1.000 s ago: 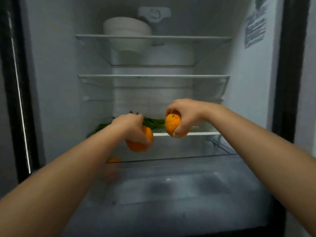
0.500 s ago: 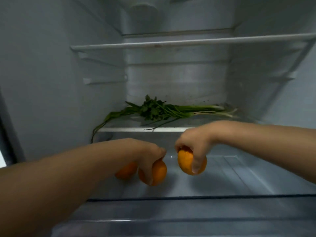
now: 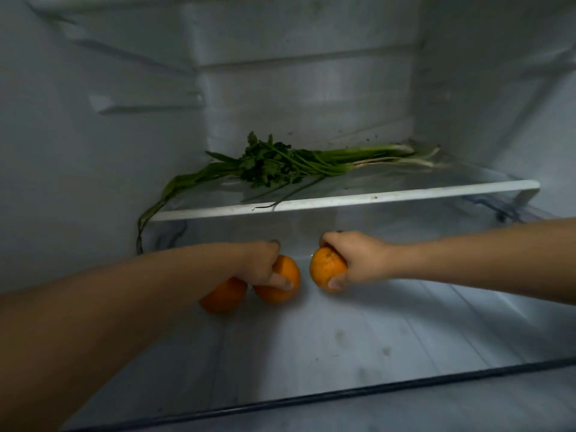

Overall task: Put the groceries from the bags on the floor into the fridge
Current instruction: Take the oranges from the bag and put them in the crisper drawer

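Note:
Both my hands reach into the lowest compartment of the fridge. My left hand grips an orange from above, low over the compartment floor. A second orange lies on that floor just left of it, partly hidden by my left wrist. My right hand grips a third orange from the right side, a short gap from the left one. Whether the two held oranges touch the floor I cannot tell.
A bunch of green herbs and spring onions lies on the glass shelf above the hands, one leaf drooping over its left end. The fridge's white side walls close in left and right. A dark front rim edges the compartment.
The view has moved closer and lower into the fridge. Both hands have carried their oranges down from shelf height and deeper into the bottom compartment, next to the orange lying there.

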Motion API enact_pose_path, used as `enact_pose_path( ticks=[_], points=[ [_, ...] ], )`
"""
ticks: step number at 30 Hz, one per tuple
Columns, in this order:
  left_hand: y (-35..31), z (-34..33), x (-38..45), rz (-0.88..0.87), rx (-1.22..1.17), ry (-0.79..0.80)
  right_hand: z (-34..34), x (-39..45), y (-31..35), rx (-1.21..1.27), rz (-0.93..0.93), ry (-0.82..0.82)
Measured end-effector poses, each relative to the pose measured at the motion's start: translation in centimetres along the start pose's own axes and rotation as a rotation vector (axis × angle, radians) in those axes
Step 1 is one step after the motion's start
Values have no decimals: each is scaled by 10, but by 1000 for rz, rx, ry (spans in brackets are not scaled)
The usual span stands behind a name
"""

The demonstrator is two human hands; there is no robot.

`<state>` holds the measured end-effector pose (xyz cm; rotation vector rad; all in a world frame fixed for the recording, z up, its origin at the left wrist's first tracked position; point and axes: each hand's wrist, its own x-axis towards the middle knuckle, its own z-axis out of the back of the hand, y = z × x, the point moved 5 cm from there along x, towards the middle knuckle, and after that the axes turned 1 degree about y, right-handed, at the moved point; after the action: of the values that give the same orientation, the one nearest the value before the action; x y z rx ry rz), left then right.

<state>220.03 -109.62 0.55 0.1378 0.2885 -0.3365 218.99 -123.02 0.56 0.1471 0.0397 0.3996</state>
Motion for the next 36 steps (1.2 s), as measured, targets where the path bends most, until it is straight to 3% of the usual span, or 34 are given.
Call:
enact_pose_path(
  ticks=[5, 12, 17, 20, 24, 27, 32, 36],
  points=[
    [-5, -3, -1, -18, 15, 10, -7, -4, -1, 111, -17, 3],
    [-5, 9, -14, 16, 132, 80, 21, -14, 5, -176, -37, 362],
    [-19, 50, -66, 72, 242, 5, 58, -39, 22, -170, -60, 458],
    [-38, 68, -118, 102, 129, -160, 78, -66, 52, -105, -16, 321],
    [-50, 56, -197, 287, 48, -507, 97, -115, 95, -316, 67, -162],
    [-57, 23, -265, 445, -17, -654, 97, -162, 125, -217, 97, -405],
    [-75, -40, -371, 549, -158, -683, 72, -232, 185, -108, 270, -559],
    [-73, -102, -458, 684, -174, -685, 30, -285, 255, 18, 442, -553]
  ],
)
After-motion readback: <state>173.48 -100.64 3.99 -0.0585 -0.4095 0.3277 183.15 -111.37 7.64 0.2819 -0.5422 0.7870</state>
